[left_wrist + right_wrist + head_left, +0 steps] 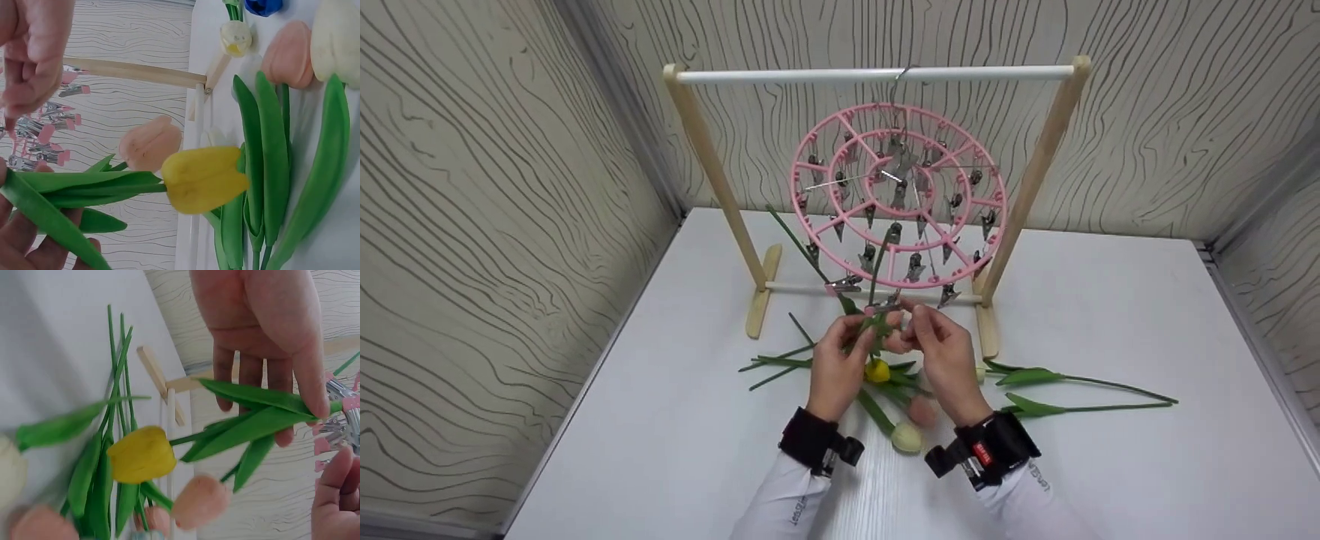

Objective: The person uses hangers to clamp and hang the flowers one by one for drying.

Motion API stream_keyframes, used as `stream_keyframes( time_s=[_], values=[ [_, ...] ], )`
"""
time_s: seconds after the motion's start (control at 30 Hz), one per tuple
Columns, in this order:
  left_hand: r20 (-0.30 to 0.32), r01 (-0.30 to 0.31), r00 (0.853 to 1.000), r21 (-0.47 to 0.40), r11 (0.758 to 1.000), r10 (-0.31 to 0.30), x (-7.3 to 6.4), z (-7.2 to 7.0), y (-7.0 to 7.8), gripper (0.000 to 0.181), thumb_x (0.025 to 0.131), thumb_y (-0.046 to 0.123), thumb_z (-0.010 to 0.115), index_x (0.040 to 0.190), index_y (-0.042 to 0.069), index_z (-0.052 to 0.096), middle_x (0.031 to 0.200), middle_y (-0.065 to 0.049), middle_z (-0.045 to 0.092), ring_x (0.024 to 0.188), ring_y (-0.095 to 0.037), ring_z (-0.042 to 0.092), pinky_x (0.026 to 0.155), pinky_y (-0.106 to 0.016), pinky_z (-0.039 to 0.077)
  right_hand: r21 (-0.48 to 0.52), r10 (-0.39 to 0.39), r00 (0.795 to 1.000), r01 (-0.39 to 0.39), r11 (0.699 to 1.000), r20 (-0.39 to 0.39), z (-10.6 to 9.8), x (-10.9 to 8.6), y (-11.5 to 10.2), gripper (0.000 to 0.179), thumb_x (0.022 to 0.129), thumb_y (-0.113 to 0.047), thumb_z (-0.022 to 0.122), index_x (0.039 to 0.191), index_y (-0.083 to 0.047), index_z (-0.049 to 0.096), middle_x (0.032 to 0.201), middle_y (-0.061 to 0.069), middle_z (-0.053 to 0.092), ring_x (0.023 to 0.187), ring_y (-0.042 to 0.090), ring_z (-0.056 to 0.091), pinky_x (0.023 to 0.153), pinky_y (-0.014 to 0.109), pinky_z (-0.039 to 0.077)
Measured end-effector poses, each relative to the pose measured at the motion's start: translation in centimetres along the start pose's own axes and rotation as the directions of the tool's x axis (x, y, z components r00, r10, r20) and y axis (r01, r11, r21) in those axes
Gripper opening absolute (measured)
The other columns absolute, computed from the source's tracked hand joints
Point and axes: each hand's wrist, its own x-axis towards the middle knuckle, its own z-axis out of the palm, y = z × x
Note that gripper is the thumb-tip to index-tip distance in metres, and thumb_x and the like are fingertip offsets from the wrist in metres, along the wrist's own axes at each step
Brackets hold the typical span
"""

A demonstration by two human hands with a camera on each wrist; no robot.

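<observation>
My left hand (840, 360) pinches the leafy stem of a yellow tulip (877, 370), whose head hangs downward. The stem runs up past a small metal clip (885, 304) with pink tips, at the lower edge of a pink round hanger (801, 217). Close by, my right hand (949, 364) has its fingertips curled at that clip's handle end; the right wrist view shows the right thumb (340, 469) right beside the metal. A pink tulip (149, 143) hangs behind the yellow one, its stem at a neighbouring clip (846, 284).
The hanger hooks over the white bar (787, 76) of a wooden stand (712, 165). Beneath the hands lie several loose tulips, among them a white one (907, 437) and a pink one (922, 411). Stems with green leaves (1027, 376) lie to the right. Patterned walls surround the white table (675, 450).
</observation>
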Motion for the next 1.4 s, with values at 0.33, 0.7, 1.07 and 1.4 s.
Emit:
stream_keyframes(
  time_s=[0.33, 0.7, 1.07, 1.4],
  values=[
    [0.04, -0.022, 0.999, -0.003, 1.0, 0.022, 0.5, -0.4, -1.6, 0.028, 0.098, 0.029, 0.059, 0.12, 0.011, 0.063, 0.125, -0.005, 0.066, 0.108, -0.017, 0.064, 0.085, -0.025, 0.054, -0.141, -0.039, 0.999, 0.037, 0.989, -0.008, -3.9, -1.3, 0.3, 0.032, 0.101, -0.031, 0.052, 0.111, -0.008, 0.072, 0.079, 0.015, 0.059, 0.073, 0.016, 0.062, 0.071, 0.026, 0.056],
    [0.012, 0.018, 1.0, 0.07, 0.997, -0.019, 0.8, -0.5, -2.1, 0.024, 0.096, 0.023, 0.063, 0.113, 0.008, 0.068, 0.103, -0.008, 0.073, 0.089, -0.016, 0.067, 0.073, -0.023, 0.053, -0.292, 0.043, 0.998, -0.056, 0.955, -0.05, -8.1, -2.1, 1.6, 0.04, 0.099, -0.043, 0.051, 0.113, -0.01, 0.071, 0.083, 0.012, 0.059, 0.085, 0.025, 0.062, 0.077, 0.025, 0.055],
    [0.025, 0.022, 0.999, 0.07, 0.997, -0.024, 0.8, -1.2, -2.7, 0.029, 0.096, 0.027, 0.063, 0.12, 0.011, 0.068, 0.106, -0.004, 0.073, 0.087, -0.012, 0.066, 0.072, -0.023, 0.053, -0.365, 0.095, 0.99, -0.126, 0.922, -0.103, -10.8, -2.9, 2.6, 0.045, 0.1, -0.045, 0.048, 0.117, -0.01, 0.069, 0.088, 0.012, 0.063, 0.082, 0.017, 0.064, 0.074, 0.022, 0.054],
    [-0.001, 0.009, 1.0, 0.078, 0.997, -0.009, 1.0, -2.0, -3.4, 0.027, 0.095, 0.025, 0.064, 0.118, 0.012, 0.068, 0.099, -0.006, 0.073, 0.09, -0.015, 0.069, 0.072, -0.023, 0.052, -0.535, 0.059, 0.991, -0.113, 0.838, -0.116, -13.4, -3.0, 4.1, 0.047, 0.099, -0.049, 0.049, 0.12, -0.012, 0.069, 0.091, 0.01, 0.065, 0.081, 0.012, 0.062, 0.072, 0.025, 0.055]
  ],
)
